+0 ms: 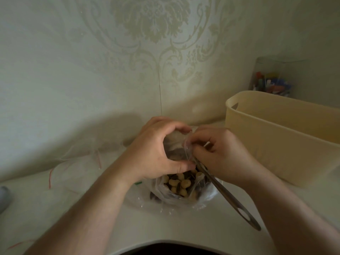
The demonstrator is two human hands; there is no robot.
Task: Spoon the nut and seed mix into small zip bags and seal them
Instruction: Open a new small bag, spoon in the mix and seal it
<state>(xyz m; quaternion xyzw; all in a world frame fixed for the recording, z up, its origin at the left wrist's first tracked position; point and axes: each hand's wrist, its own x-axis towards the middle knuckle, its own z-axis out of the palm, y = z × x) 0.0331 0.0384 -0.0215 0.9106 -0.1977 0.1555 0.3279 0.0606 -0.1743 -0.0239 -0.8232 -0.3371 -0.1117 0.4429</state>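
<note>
A clear plastic bag of nut and seed mix point(181, 184) lies open on the white table in front of me. Above it, my left hand point(154, 151) curls round a small clear zip bag point(176, 142) and holds its mouth open. My right hand point(219, 155) pinches the right edge of that small bag's mouth with its fingertips. A metal spoon point(228, 197) runs from under my right hand down to the lower right; its bowl is hidden and its handle end has a hole. Whether the right hand also grips the spoon is unclear.
Several empty zip bags with red seal strips point(73, 168) lie on the table at the left. A cream plastic bin point(281, 142) stands at the right, with a clear container of coloured items point(272, 81) behind it. The papered wall is close behind.
</note>
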